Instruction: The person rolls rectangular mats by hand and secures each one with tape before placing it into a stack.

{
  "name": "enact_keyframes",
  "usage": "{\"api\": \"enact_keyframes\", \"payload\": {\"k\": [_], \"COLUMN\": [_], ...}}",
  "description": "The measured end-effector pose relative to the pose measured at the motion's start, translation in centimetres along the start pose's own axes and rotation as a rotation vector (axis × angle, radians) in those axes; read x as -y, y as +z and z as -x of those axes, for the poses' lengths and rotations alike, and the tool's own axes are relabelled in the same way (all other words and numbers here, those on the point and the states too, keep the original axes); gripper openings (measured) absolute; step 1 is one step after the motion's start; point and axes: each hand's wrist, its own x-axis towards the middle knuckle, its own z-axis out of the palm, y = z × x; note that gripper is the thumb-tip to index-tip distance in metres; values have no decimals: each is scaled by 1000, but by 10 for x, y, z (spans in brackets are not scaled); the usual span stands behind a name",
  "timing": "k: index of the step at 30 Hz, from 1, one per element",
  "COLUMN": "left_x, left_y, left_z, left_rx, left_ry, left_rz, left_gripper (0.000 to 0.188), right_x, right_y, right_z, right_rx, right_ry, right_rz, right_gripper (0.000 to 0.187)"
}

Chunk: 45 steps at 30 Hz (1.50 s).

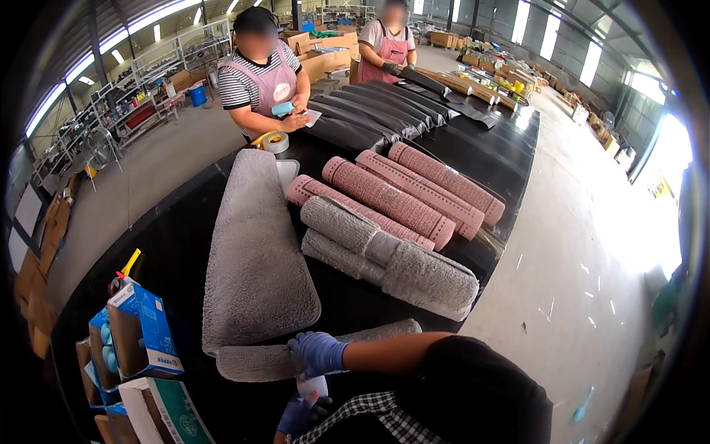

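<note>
- right hand point(319, 354), blue-gloved: lies across the middle of a grey plush roll point(255, 363). fingers bent over it; cannot tell whether they grip or only press.
- left hand point(297, 416), blue-gloved: just below the roll, fingers closed around a small white object point(312, 388); its kind is unclear, partly hidden.
- grey plush roll location: near part of the black table point(185, 259), crosswise, against or just beside the near end of a long grey mat point(259, 259). contact line not resolved.
- risk a: roll may loosen. cause: right hand lifting early, as no band is visible on it; the glove covers its middle.
- risk b: roll may twist or telescope at the ends. cause: pressure at the middle only.
- risk c: white object may slip. cause: smooth glove, or a grip on its edge alone.
- risk d: long mat may get dragged askew. cause: plush catching on plush.
- beyond: grey banded rolls point(388, 255) lie beside pink rolls point(388, 203). the nearer grey one ends close to the table's right edge; a knock could send it over.
- left side: blue box point(151, 325), open, near the table's rim; a stray elbow could shift it.
</note>
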Motion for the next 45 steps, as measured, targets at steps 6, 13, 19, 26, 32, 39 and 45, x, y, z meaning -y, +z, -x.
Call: {"api": "enact_keyframes", "payload": {"k": [6,13,19,26,32,39,45], "left_x": [6,7,8,22,13,38,24], "left_y": [26,24,30,29,41,39,55], "left_z": [-3,1,2,10,-7,9,-16], "left_rx": [-17,-39,-43,-64,-29,-35,-69], "left_ry": [48,53,87,110,162,224,395], "left_rz": [-122,-131,-135,-142,-106,-84,-170], "left_gripper": [57,57,57,57,57,57,57], "right_x": [-15,-19,-15,-19,-22,-28,-34], "right_y": [39,-16,25,-3,6,22,-17], "right_z": [4,-17,3,7,15,12,6], "right_rx": [283,77,172,64,36,344,-376], "right_ry": [-89,68,-37,-29,-57,-34,-84], "right_rz": [-323,-189,-96,-31,59,-320,43], "right_gripper": [80,73,77,84,81,84,60]}}
